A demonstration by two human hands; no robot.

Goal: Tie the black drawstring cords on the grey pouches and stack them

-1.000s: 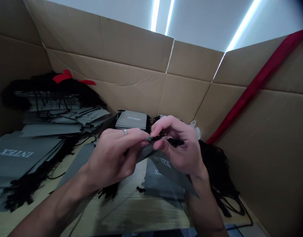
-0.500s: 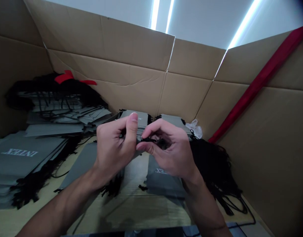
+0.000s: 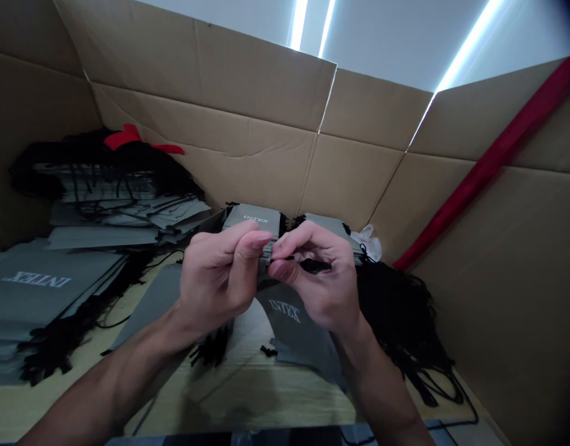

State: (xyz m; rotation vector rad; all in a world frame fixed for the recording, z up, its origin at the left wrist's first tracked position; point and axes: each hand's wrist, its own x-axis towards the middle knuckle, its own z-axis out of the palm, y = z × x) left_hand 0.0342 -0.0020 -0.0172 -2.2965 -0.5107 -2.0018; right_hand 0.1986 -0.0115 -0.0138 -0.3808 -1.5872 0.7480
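Both my hands are raised close together above the table. My left hand [image 3: 220, 266] is closed, thumb pressed on curled fingers, at the upper edge of a grey drawstring bag; the exact grip is hidden. That grey bag [image 3: 285, 306], printed INTEX, hangs curved below my hands. Between the thumb and forefinger of my right hand [image 3: 320, 272] is pinched a black cord [image 3: 315, 266], part of which lies in the curl of the palm.
Stacks of grey INTEX bags [image 3: 38, 266] lie at the left, with a corded pile [image 3: 122, 167] behind. Further bag stacks [image 3: 254, 215] stand along the cardboard wall [image 3: 248, 148]. Black cords [image 3: 396, 316] heap at the right, beneath a red strip [image 3: 480, 167]. A clear plastic bag [image 3: 369, 240] lies behind.
My left thumb has tipped down from upright and points toward my right hand. The hanging grey bag now shows its print beneath my hands. The view has shifted slightly.
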